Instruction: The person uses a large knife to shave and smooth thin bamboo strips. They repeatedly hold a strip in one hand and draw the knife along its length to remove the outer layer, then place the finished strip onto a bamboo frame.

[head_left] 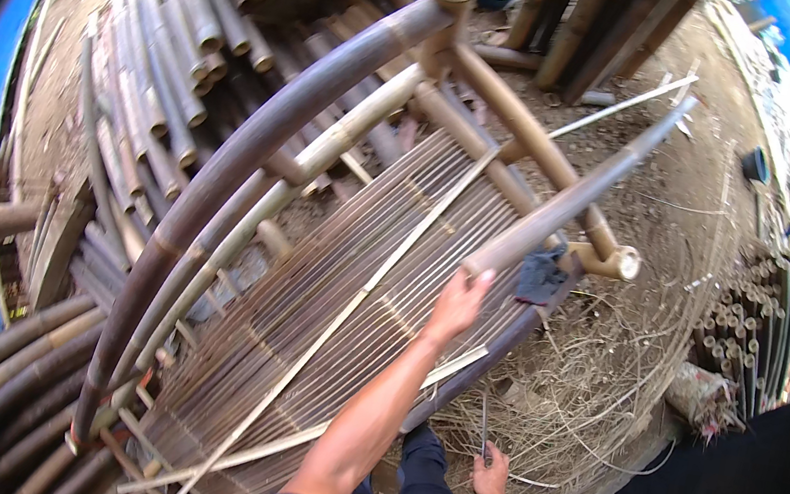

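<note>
My left hand [459, 307] is closed round the near end of a thick bamboo pole [584, 193], which slants up to the right above a bamboo bench [247, 150]. Low on the right, my right hand [489, 473] grips a hand tool with a narrow blade [484, 416] pointing away from me; its exact kind is hard to make out. The bench has a slatted seat [338, 290] and a curved rail on its left side. Two pale bamboo strips [363, 298] lie across the slats. A dark grey cloth [543, 273] rests at the seat's right edge, beside the pole.
Cut bamboo poles [166, 43] are piled behind and left of the bench, with more stacked at the lower left. Bamboo shavings [589, 375] cover the ground on the right. Farther right stand a bundle of bamboo lengths [732, 330] and a log [702, 396].
</note>
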The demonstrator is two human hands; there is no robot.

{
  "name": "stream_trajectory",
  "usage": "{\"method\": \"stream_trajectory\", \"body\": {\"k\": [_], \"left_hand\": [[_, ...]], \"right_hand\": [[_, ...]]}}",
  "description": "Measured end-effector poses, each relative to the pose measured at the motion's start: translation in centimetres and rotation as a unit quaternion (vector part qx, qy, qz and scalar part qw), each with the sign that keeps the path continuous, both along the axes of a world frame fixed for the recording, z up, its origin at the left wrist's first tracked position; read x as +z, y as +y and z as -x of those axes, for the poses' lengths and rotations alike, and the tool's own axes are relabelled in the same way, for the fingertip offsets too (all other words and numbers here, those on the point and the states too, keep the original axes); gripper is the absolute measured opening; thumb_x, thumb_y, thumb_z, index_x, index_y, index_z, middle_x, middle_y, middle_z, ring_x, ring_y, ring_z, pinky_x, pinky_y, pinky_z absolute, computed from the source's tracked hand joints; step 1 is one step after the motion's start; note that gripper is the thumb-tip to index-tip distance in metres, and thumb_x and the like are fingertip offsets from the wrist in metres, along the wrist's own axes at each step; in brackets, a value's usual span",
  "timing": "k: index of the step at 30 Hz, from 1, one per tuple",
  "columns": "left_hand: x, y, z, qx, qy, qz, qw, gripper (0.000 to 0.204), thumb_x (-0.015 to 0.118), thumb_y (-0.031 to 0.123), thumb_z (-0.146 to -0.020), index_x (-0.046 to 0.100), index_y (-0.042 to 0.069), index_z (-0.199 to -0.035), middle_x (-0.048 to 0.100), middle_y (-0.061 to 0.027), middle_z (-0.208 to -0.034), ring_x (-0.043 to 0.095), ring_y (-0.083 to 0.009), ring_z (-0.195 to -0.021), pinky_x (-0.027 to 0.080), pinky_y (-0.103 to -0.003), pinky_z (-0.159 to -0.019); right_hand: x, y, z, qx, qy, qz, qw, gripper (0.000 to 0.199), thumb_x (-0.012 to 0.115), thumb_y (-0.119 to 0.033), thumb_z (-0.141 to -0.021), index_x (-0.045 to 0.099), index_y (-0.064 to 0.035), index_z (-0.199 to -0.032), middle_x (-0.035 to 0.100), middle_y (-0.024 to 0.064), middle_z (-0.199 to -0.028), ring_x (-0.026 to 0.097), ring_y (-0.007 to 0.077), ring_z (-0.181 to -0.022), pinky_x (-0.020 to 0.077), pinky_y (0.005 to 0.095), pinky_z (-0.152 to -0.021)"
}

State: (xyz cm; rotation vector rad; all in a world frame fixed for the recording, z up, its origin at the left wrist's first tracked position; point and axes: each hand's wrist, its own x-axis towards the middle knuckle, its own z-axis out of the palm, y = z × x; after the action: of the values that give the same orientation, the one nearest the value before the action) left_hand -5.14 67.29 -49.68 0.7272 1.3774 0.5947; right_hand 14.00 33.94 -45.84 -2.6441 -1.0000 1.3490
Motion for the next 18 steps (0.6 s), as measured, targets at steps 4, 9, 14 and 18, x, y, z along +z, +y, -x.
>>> {"method": "stream_trajectory", "body": {"k": [4,9,14,18], "left_hand": [[0.3,-0.7,2.3,0.046,0.102,-0.069,0.991,0.080,0.058,0.056,-0.087,0.042,-0.006,-0.136,0.063,-0.0249,-0.110,0.061,-0.0357,-0.106,0.047,-0.043,-0.091],[-4.2,-15.1,14.3,-0.002,0.482,-0.055,0.875,0.043,0.066,0.025,-0.078,0.055,-0.003,-0.109,0.055,-0.0202,-0.107,0.053,-0.0343,-0.101,0.045,-0.046,-0.088],[-9.0,-29.7,26.0,-0.204,0.602,0.131,0.761,0.025,0.061,0.021,-0.083,0.057,0.007,-0.103,0.059,-0.0119,-0.106,0.061,-0.0314,-0.099,0.051,-0.046,-0.081],[-8.3,-32.3,30.5,-0.209,0.494,0.046,0.842,0.022,0.062,0.024,-0.086,0.060,0.007,-0.100,0.062,-0.0164,-0.097,0.063,-0.0352,-0.096,0.053,-0.047,-0.076]], "right_hand": [[0.2,-1.8,-0.6,-0.038,0.040,-0.005,0.998,0.046,0.063,-0.005,-0.085,0.052,0.0022,-0.129,0.054,0.0158,-0.109,0.063,0.0196,-0.061,0.0512,0.0310,-0.048],[2.3,-2.9,-1.7,-0.167,0.134,0.139,0.967,0.029,0.053,0.001,-0.086,0.055,0.0094,-0.113,0.062,0.0127,-0.079,0.062,0.0174,-0.052,0.0518,0.0285,-0.045],[5.4,-4.5,-4.3,-0.231,0.116,0.273,0.927,0.023,0.043,-0.008,-0.093,0.051,0.0032,-0.111,0.065,0.0190,-0.077,0.062,0.0232,-0.050,0.0522,0.0355,-0.041],[6.6,-8.0,-6.3,-0.171,0.082,0.285,0.940,0.020,0.041,-0.010,-0.094,0.048,-0.0014,-0.110,0.065,0.0196,-0.078,0.059,0.0233,-0.046,0.0509,0.0377,-0.039]]}}
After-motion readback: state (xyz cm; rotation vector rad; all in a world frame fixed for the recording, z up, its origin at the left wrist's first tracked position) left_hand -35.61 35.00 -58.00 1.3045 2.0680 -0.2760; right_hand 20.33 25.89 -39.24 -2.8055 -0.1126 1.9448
